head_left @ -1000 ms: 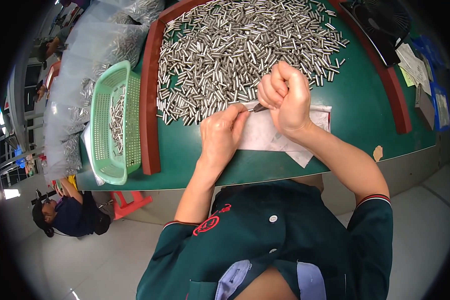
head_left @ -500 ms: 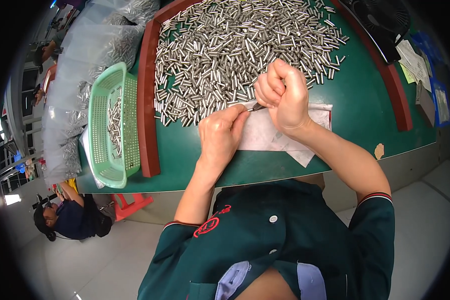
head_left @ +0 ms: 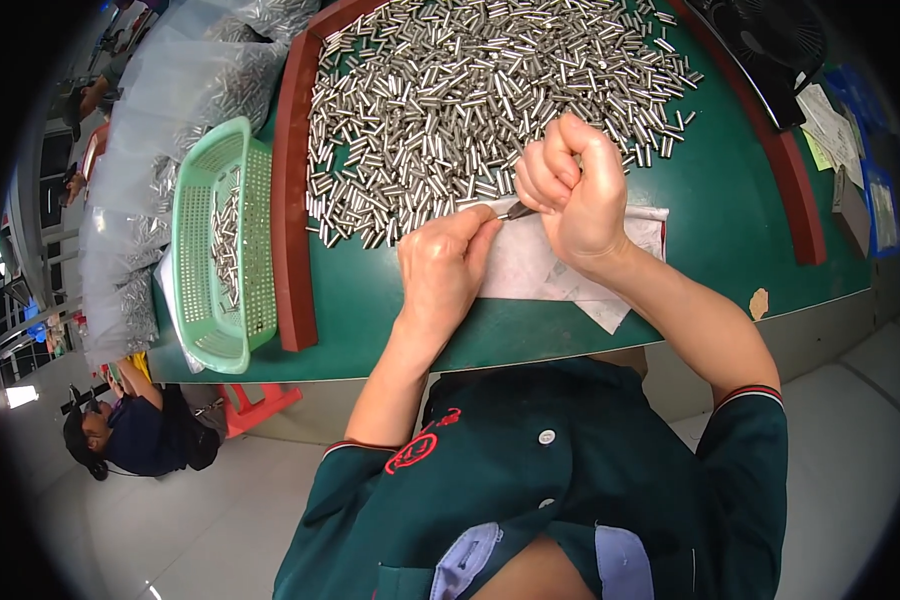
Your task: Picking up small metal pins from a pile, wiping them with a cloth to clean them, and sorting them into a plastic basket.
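Note:
My left hand (head_left: 442, 258) is closed, thumb and forefinger pinching a small metal pin (head_left: 501, 216) that is almost wholly hidden by the fingertips. Wrapped in a fist, my right hand (head_left: 580, 190) grips a slim dark tool (head_left: 518, 211). The tool's narrow tip points left and meets the pin's end; its handle is hidden in the fist. Beneath both hands lies a stained white cloth or paper sheet (head_left: 530, 265). Just beyond them spreads a large heap of short shiny metal pins (head_left: 470, 100).
Dark red rails (head_left: 293, 230) border the green table (head_left: 710, 215). At left stand a green plastic basket (head_left: 260, 240) with some pins and clear bags (head_left: 135, 230) of pins. A black fan (head_left: 770, 35) and papers (head_left: 828, 125) are at right. Another person (head_left: 150, 430) sits at lower left.
My right hand has shifted slightly right, drawing the dark tool a little away from my left fingertips. My left hand stays nearly in place.

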{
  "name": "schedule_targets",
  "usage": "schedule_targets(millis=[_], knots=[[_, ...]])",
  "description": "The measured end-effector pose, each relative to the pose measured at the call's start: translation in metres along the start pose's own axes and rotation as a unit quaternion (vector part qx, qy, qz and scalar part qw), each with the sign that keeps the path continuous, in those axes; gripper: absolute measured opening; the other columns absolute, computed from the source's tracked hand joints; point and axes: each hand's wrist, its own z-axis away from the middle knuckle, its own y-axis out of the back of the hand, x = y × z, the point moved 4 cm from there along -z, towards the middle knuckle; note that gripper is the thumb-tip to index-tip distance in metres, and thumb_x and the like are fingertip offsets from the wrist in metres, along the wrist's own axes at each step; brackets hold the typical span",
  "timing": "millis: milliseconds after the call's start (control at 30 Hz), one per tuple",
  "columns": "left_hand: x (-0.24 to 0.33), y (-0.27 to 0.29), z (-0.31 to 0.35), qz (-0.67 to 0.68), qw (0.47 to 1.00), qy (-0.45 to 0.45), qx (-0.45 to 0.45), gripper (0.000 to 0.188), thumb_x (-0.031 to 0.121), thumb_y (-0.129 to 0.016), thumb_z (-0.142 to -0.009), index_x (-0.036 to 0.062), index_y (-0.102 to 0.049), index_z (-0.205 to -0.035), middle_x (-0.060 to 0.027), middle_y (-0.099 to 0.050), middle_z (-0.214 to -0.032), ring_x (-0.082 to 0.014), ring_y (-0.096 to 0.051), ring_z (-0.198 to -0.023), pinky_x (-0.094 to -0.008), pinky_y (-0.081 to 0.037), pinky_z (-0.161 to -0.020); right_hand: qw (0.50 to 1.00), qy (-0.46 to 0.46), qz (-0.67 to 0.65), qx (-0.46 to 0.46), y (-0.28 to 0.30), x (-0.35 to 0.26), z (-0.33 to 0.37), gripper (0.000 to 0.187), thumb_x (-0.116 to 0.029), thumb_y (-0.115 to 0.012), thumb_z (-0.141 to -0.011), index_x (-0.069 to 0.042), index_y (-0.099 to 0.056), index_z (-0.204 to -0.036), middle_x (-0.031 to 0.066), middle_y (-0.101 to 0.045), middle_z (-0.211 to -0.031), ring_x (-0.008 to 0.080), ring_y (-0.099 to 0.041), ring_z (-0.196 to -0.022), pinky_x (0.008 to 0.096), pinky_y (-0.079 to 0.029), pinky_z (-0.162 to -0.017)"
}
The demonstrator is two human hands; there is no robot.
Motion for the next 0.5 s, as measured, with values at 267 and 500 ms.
schedule_targets(millis=[267,500], knots=[[-0.0006,-0.0003,-0.0001,0.012,1.000,-0.003,0.000,0.007,0.008,-0.063,-0.069,0.0035,-0.061,-0.075,-0.0139,-0.055,-0.057,-0.0286,-0.054,-0.049,-0.0343,-0.041,-0.045,0.996,0.059,0.070,-0.010,-0.0094,0.0040,0.0046,0.037,-0.021,-0.031,-0.087,-0.012,-0.025,-0.051,-0.0016,-0.024,-0.041,0.0084,-0.018,-0.039,0.0241,-0.018,-0.039],[-0.0009,-0.0005,0.0001,-0.003,1.000,-0.016,0.009,0.008,0.007,-0.064,-0.070,0.0030,-0.062,-0.076,-0.0113,-0.053,-0.053,-0.0201,-0.050,-0.041,-0.0276,-0.040,-0.043,0.998,0.038,0.042,0.000,-0.0045,-0.0002,0.0027,0.038,-0.022,-0.030,-0.087,-0.013,-0.025,-0.051,-0.0021,-0.023,-0.041,0.0080,-0.016,-0.038,0.0239,-0.017,-0.038]])
